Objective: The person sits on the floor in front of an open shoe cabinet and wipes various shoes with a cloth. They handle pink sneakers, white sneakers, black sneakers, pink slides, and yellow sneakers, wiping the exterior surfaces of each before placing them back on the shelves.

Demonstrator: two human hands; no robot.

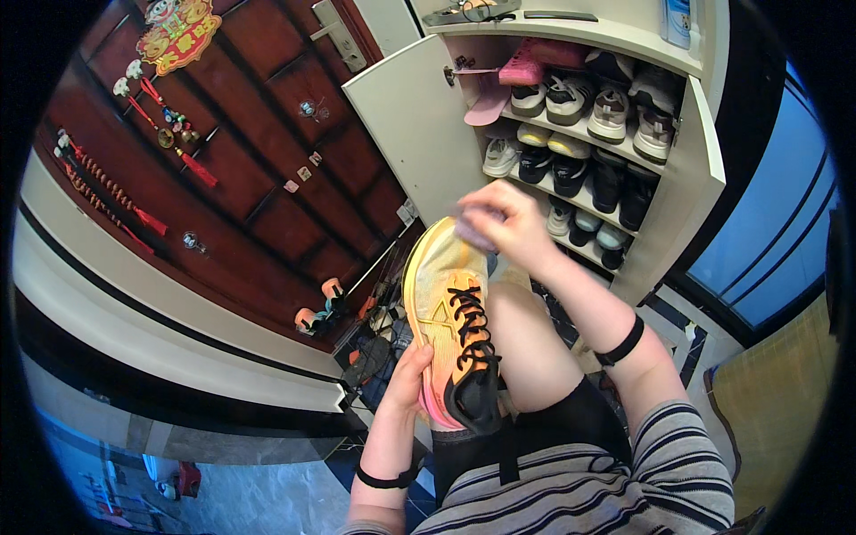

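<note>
My left hand grips a yellow and orange running shoe by its heel side, with the pink part of the sole against my palm. The shoe has black laces and a black collar, and its toe points away from me above my lap. My right hand is at the toe, blurred, holding a purplish cloth against the upper. Part of the cloth is hidden under my fingers.
Ahead to the right, a white shoe cabinet has both doors open on shelves with several shoes. A dark red door with hanging ornaments rises on the left. More shoes crowd the floor beside it. A woven mat curves at right.
</note>
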